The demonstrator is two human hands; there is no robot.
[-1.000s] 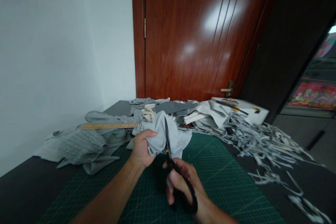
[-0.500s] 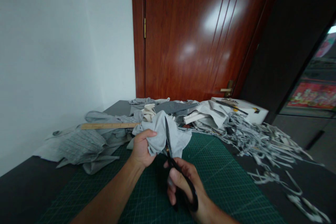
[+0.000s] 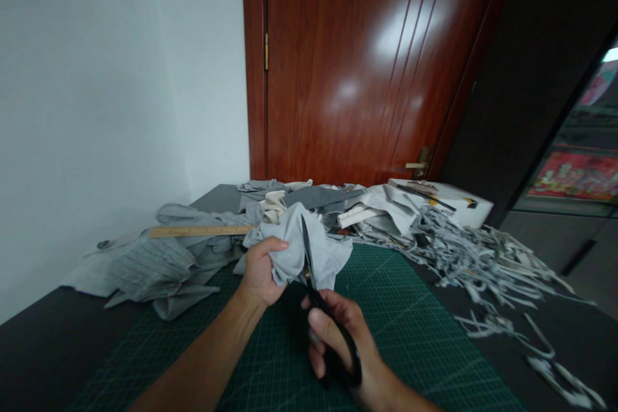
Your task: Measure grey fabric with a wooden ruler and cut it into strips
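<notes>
Light grey cloth (image 3: 333,251) is bunched up above the green cutting mat (image 3: 405,315). My left hand (image 3: 264,270) is closed on the left part of this cloth, with the thumb on top. In my right hand (image 3: 338,331) are black-handled scissors (image 3: 309,254), their blades pointing up and away over the cloth. One blade lies in front of the fabric; where the other runs is hidden by the cloth. The fingers of my right hand are wrapped around the scissor handles.
A wooden ruler (image 3: 203,231) lies on a pile of grey fabric (image 3: 154,264) at the left. More cloth (image 3: 386,206) is heaped at the back, near a white box (image 3: 470,209). Thin grey strips (image 3: 463,257) spread over the dark table (image 3: 579,328) at the right.
The scissors and my right hand have shifted very slightly to the left. My left hand stays on the cloth in the same place.
</notes>
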